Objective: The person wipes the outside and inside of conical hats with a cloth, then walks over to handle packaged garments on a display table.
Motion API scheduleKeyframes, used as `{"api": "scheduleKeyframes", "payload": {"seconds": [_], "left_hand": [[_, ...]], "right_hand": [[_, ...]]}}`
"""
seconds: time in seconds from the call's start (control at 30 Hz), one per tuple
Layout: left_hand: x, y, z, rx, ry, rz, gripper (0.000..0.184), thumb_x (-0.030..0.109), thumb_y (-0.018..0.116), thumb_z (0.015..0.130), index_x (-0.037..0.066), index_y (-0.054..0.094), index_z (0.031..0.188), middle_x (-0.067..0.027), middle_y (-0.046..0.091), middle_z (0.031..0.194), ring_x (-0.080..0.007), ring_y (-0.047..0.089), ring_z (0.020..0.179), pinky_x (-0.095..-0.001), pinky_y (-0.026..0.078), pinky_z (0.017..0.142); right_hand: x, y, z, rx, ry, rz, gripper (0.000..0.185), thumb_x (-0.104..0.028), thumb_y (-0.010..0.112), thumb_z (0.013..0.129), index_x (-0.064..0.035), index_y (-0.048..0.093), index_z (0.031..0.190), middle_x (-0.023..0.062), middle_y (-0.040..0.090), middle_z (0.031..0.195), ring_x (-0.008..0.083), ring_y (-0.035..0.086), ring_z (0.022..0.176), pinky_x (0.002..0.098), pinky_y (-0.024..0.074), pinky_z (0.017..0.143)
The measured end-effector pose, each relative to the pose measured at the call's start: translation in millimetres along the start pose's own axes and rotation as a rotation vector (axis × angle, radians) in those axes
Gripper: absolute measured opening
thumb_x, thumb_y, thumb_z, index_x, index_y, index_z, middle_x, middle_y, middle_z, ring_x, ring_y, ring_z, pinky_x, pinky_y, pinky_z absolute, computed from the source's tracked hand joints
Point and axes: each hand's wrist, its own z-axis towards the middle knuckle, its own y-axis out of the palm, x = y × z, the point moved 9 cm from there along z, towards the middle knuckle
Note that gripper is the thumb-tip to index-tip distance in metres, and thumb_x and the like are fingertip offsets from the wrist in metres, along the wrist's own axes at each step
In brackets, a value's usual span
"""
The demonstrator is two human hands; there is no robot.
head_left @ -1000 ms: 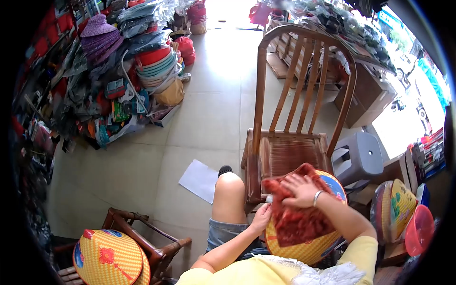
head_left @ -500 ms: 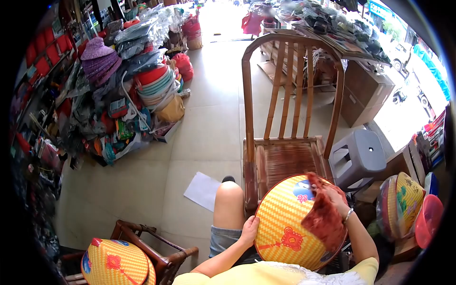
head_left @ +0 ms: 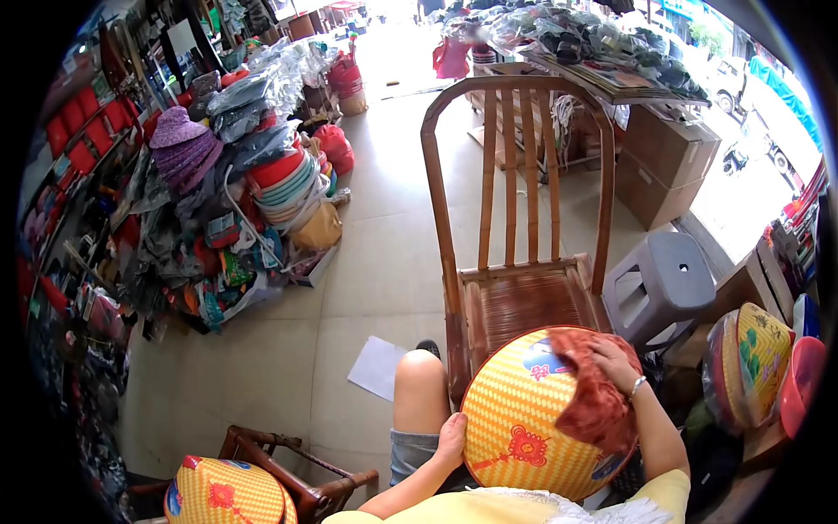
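Note:
A yellow woven conical hat (head_left: 511,419) with a red knot pattern and a blue patch rests on my lap, partly over the front of a bamboo chair seat. My left hand (head_left: 451,439) grips its left rim, thumb on top. On the hat's upper right side, my right hand (head_left: 616,365) holds a reddish-brown cloth (head_left: 589,406) against the surface, the fingers bent over it. The cloth covers part of the blue patch. A bracelet circles my right wrist.
The bamboo chair (head_left: 528,301) stands directly ahead, with a grey plastic stool (head_left: 676,275) to its right. More conical hats (head_left: 231,498) sit on a wooden chair at lower left. Wrapped hats (head_left: 742,367) and a pink basin (head_left: 803,384) are at right. White paper (head_left: 375,367) lies on the floor.
The cloth lies flatter on the hat, and my right hand has shifted slightly left over it. My left hand keeps its hold on the rim. The camera view has shifted a little.

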Motion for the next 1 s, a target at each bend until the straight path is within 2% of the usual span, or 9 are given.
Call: {"api": "scheduleKeyframes", "payload": {"seconds": [0.23, 0.27, 0.33, 0.43, 0.6, 0.77, 0.87, 0.93, 1.0], "left_hand": [[-5, 3, 6, -0.011, 0.014, -0.024, 0.031, 0.036, 0.055, 0.096, 0.007, 0.056, 0.102, -0.0032, 0.065, 0.099, -0.0135, 0.062, 0.087, -0.0298, 0.05, 0.08], [-4, 3, 4, 0.004, 0.011, -0.02, 0.03, 0.036, 0.054, 0.096, 0.007, 0.055, 0.103, -0.0033, 0.065, 0.099, -0.0137, 0.062, 0.087, -0.0301, 0.05, 0.08], [2, 5, 5, 0.007, 0.011, -0.019, 0.03, 0.036, 0.053, 0.096, 0.007, 0.055, 0.103, -0.0035, 0.065, 0.1, -0.0138, 0.062, 0.087, -0.0303, 0.05, 0.08], [10, 8, 6, 0.007, 0.019, 0.0, 0.03, 0.036, 0.053, 0.096, 0.007, 0.054, 0.104, -0.004, 0.065, 0.1, -0.014, 0.062, 0.088, -0.0307, 0.05, 0.08], [21, 5, 10, 0.046, 0.055, 0.05, 0.031, 0.036, 0.051, 0.097, 0.006, 0.054, 0.106, -0.0053, 0.065, 0.103, -0.0155, 0.062, 0.09, -0.0318, 0.051, 0.081], [26, 16, 19, 0.001, 0.113, -0.086, 0.032, 0.034, 0.047, 0.099, 0.005, 0.054, 0.111, -0.0067, 0.065, 0.108, -0.0184, 0.063, 0.094, -0.034, 0.051, 0.084], [24, 10, 23, 0.009, 0.12, -0.106, 0.032, 0.033, 0.046, 0.099, 0.005, 0.054, 0.112, -0.0064, 0.065, 0.108, -0.0182, 0.063, 0.095, -0.0338, 0.051, 0.085], [23, 8, 25, 0.011, 0.119, -0.107, 0.032, 0.033, 0.046, 0.1, 0.005, 0.054, 0.112, -0.0063, 0.065, 0.109, -0.0181, 0.063, 0.096, -0.0338, 0.05, 0.086], [23, 6, 24, 0.025, 0.125, -0.099, 0.031, 0.033, 0.045, 0.1, 0.006, 0.054, 0.113, -0.006, 0.064, 0.11, -0.0178, 0.062, 0.097, -0.0338, 0.05, 0.086]], "right_hand": [[146, -6, -69, 0.28, 0.214, 0.076, 0.037, -0.019, 0.049, 0.093, -0.0014, 0.053, 0.126, 0.0112, 0.052, 0.131, 0.0286, 0.045, 0.126, 0.0349, 0.028, 0.11], [92, -11, -80, 0.273, 0.217, 0.075, 0.037, -0.019, 0.049, 0.093, -0.0014, 0.053, 0.126, 0.0112, 0.052, 0.131, 0.0286, 0.045, 0.126, 0.0349, 0.028, 0.11], [-27, -5, -91, 0.223, -0.108, -0.316, 0.043, -0.02, 0.059, 0.087, -0.004, 0.052, 0.127, 0.0131, 0.051, 0.132, 0.0311, 0.043, 0.127, 0.0381, 0.0264, 0.111], [-148, -8, -94, 0.314, -0.215, -0.238, 0.055, -0.026, 0.071, 0.071, -0.0055, 0.057, 0.119, 0.0164, 0.05, 0.132, 0.0369, 0.041, 0.128, 0.051, 0.0292, 0.106], [-194, 5, -58, 0.276, -0.453, -0.365, 0.036, -0.025, 0.074, 0.065, -0.0126, 0.066, 0.098, 0.011, 0.057, 0.117, 0.033, 0.051, 0.116, 0.0504, 0.0352, 0.098], [-149, -11, 5, 0.299, -0.353, -0.098, 0.031, -0.017, 0.064, 0.076, -0.007, 0.067, 0.105, 0.0148, 0.063, 0.111, 0.0312, 0.056, 0.11, 0.0411, 0.0389, 0.096], [-81, -15, 18, 0.263, -0.221, 0.131, 0.035, -0.021, 0.05, 0.088, -0.0029, 0.064, 0.114, 0.0179, 0.061, 0.119, 0.0323, 0.053, 0.118, 0.0402, 0.0336, 0.105], [-15, -18, 5, 0.347, -0.117, 0.046, 0.04, -0.024, 0.043, 0.092, -0.0006, 0.06, 0.12, 0.0181, 0.057, 0.126, 0.0323, 0.047, 0.124, 0.0394, 0.0295, 0.109], [36, -14, -17, 0.309, 0.044, -0.017, 0.047, -0.024, 0.036, 0.095, -0.0023, 0.045, 0.136, 0.0167, 0.041, 0.143, 0.0298, 0.033, 0.136, 0.038, 0.021, 0.113]]}}
